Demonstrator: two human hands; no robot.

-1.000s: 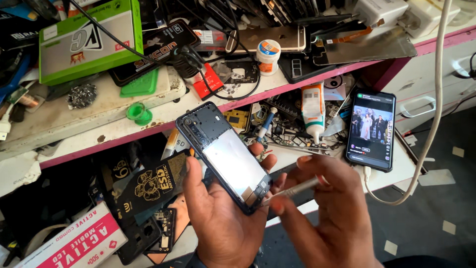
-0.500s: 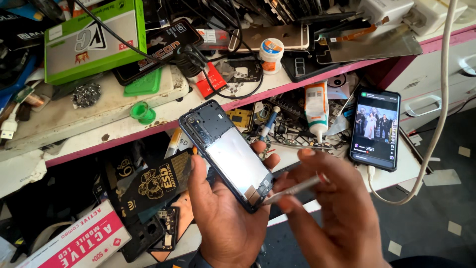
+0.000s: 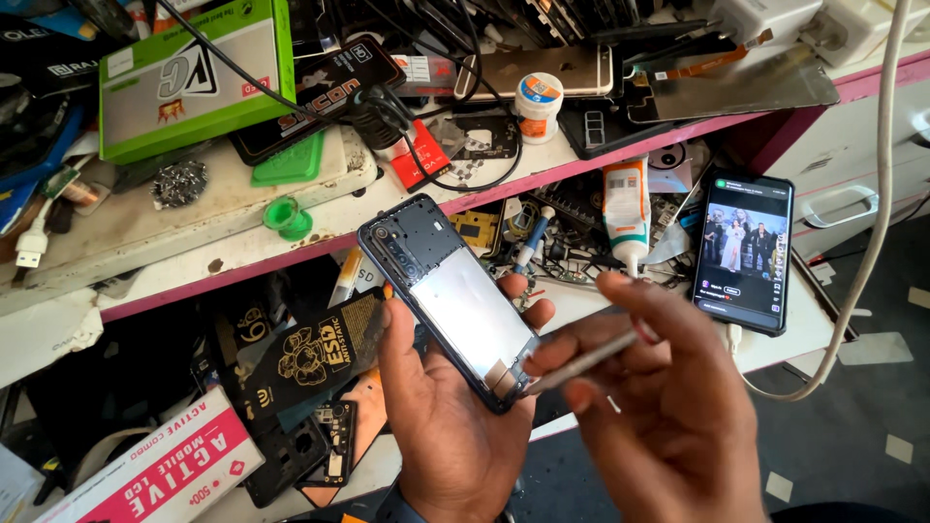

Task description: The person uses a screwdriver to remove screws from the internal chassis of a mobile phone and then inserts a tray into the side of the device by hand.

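- The bench (image 3: 194,254) I was over was a grubby white slab with a pink edge.
- My left hand (image 3: 448,426) had its fingers wrapped round an opened phone frame (image 3: 450,295), dark rim, flat matte metal plate inside.
- My right hand (image 3: 668,407) pinched a thin metal tool (image 3: 579,363), tip touching the frame's lower corner.
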